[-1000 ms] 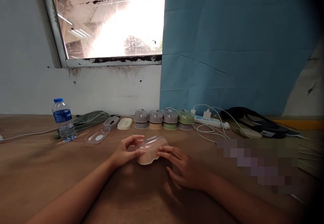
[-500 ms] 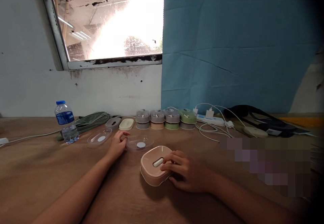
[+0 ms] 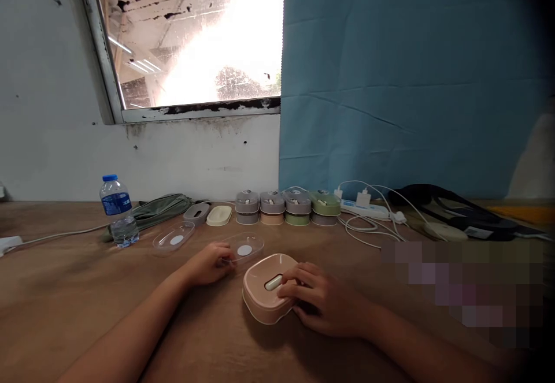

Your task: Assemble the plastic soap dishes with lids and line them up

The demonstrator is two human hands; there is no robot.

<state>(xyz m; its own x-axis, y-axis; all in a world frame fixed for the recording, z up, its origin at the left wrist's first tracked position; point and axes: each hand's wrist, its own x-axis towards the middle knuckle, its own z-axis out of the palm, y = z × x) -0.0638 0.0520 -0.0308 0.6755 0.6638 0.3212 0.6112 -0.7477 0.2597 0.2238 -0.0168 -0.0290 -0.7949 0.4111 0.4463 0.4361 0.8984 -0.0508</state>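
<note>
My right hand [image 3: 327, 297] grips the right side of a peach lunch box lid [image 3: 262, 285], fingers on top and thumb below. The lid is rounded, slightly tilted, with an oval slot holding a cream piece [image 3: 273, 282]. My left hand [image 3: 213, 264] is beside a clear plastic tray [image 3: 255, 243] with a round white spot. Its fingers are bent, with a gap between thumb and forefinger, and nothing shows in them. A second clear tray [image 3: 165, 240] lies further left. Behind are a grey slotted lid [image 3: 197, 213] and a cream oval piece [image 3: 219, 215].
Several two-tone lunch boxes [image 3: 297, 203] stand in a row by the wall. At left are a water bottle [image 3: 119, 212] and a folded green cloth bag [image 3: 162, 212]. A power strip [image 3: 370, 211] with white cables and a black bag [image 3: 455, 212] lie at right.
My left hand has moved right and nearer to me, toward the peach lid, from the left end of the clear tray. My right hand keeps its grip on the lid. The view has shifted slightly.
</note>
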